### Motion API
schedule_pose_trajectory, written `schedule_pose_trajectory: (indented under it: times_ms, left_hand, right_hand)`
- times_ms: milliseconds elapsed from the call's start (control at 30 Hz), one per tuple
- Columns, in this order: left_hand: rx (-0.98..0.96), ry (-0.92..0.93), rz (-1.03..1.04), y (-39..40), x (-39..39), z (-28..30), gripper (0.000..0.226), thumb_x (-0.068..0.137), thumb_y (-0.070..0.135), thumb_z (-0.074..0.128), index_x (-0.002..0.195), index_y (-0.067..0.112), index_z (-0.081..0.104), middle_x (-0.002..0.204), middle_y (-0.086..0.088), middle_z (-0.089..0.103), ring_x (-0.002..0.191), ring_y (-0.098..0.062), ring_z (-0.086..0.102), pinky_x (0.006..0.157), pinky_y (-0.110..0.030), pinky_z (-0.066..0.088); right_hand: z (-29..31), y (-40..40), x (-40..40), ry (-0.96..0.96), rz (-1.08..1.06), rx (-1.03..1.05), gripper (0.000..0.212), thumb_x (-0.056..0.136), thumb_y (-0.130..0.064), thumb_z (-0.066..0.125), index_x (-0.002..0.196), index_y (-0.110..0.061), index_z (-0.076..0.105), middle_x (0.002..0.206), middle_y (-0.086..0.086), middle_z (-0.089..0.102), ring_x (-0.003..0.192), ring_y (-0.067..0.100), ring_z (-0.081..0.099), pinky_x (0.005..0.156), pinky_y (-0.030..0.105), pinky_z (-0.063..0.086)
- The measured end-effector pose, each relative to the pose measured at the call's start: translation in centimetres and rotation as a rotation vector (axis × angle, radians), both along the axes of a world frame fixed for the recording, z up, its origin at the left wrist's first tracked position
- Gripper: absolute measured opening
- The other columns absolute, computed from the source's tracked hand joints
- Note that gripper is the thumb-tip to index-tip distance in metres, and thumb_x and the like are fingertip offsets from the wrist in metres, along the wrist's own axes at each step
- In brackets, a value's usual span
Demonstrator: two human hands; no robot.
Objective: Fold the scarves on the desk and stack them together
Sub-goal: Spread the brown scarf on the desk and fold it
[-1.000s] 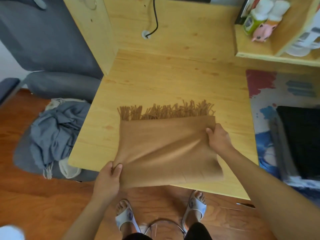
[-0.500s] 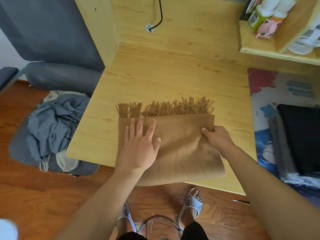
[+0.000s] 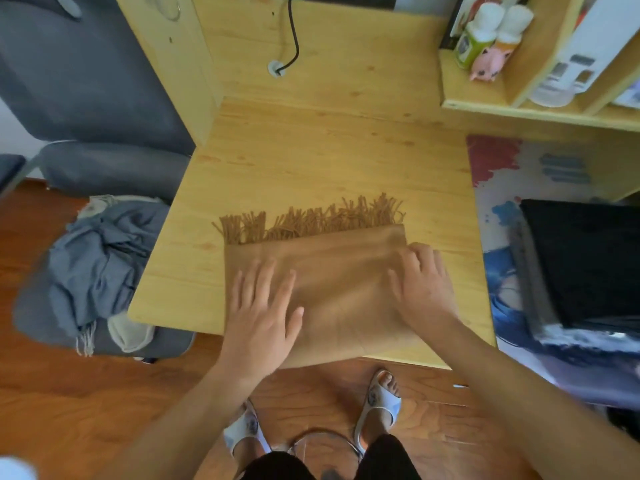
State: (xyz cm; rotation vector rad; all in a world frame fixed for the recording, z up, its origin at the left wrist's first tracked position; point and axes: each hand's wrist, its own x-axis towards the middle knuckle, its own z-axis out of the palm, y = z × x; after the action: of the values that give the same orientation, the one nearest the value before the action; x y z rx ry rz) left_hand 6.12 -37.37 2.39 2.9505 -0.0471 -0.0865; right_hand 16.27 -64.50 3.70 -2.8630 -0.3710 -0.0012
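Head view: tan scarf [image 3: 346, 292], folded, at the desk's [image 3: 311, 161] 6 o'clock edge, long axis 9-to-3, fringe toward 12; left hand [image 3: 263, 313] flat and right hand [image 3: 424, 285] loosely spread press it, gripping nothing, equally near.

Scarf [image 3: 343, 289] on desk [image 3: 311, 161], hands atop

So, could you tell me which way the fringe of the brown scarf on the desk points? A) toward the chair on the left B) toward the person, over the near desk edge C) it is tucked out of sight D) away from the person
D: the fringe runs along the far edge of the brown scarf, lying on the desk beyond both hands.
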Motion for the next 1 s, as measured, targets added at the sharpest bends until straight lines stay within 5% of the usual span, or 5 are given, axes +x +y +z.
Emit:
schedule_pose_trajectory:
  times_ms: [133, 400, 600, 800, 1000]
  left_hand:
    - [0.058, 0.050, -0.293, 0.3, -8.5, -2.6, 0.063, 0.089, 0.045, 0.058, 0.148, 0.022, 0.051, 0.145, -0.015, 0.052, 0.134, -0.041, 0.048, 0.119, -0.057, 0.028]
    - [0.153, 0.085, -0.210, 4.2, -7.5, -4.9, 0.061, 0.089, 0.008, 0.032, 0.144, 0.010, 0.056, 0.143, -0.020, 0.056, 0.133, -0.041, 0.053, 0.110, -0.054, 0.044]
    - [-0.036, 0.034, -0.195, 5.2, -6.5, -2.4, 0.033, 0.079, 0.003, 0.055, 0.105, 0.010, 0.075, 0.111, -0.008, 0.076, 0.101, -0.028, 0.074, 0.076, -0.037, 0.061]
    - [-0.552, 0.377, 0.146, 7.9, -5.1, 4.5, 0.013, 0.099, 0.012, 0.062, 0.099, 0.024, 0.066, 0.090, 0.005, 0.065, 0.081, -0.013, 0.063, 0.065, -0.024, 0.043]
    - [-1.348, 0.169, 0.325, 10.8, -2.4, 16.6, 0.040, 0.063, 0.045, 0.093, 0.090, 0.020, 0.079, 0.097, -0.005, 0.077, 0.092, -0.018, 0.073, 0.078, -0.030, 0.058]
  right_hand:
    - [-2.1, -3.7, -7.9, 0.260, 0.508, -0.254, 0.076, 0.090, -0.065, 0.049, 0.150, -0.019, 0.041, 0.154, 0.009, 0.036, 0.140, 0.031, 0.035, 0.114, 0.048, 0.035]
    - [-3.4, -1.2, -6.6, 0.137, 0.418, -0.428, 0.084, 0.083, -0.073, 0.052, 0.148, -0.022, 0.043, 0.136, 0.007, 0.045, 0.119, 0.032, 0.048, 0.095, 0.048, 0.044]
    - [-2.7, -2.1, -5.4, 0.162, 0.449, -0.425, 0.073, 0.058, -0.010, 0.081, 0.127, -0.016, 0.059, 0.120, 0.008, 0.059, 0.104, 0.031, 0.059, 0.086, 0.041, 0.054]
    - [3.0, -2.5, -3.6, 0.650, 0.322, -0.162, 0.021, 0.087, -0.002, 0.060, 0.083, -0.022, 0.059, 0.080, -0.005, 0.054, 0.079, 0.013, 0.056, 0.066, 0.030, 0.037]
    - [16.4, -4.2, -1.8, 0.788, 0.103, 0.502, 0.010, 0.086, -0.015, 0.078, 0.079, -0.014, 0.071, 0.075, 0.002, 0.067, 0.071, 0.014, 0.062, 0.067, 0.030, 0.044]
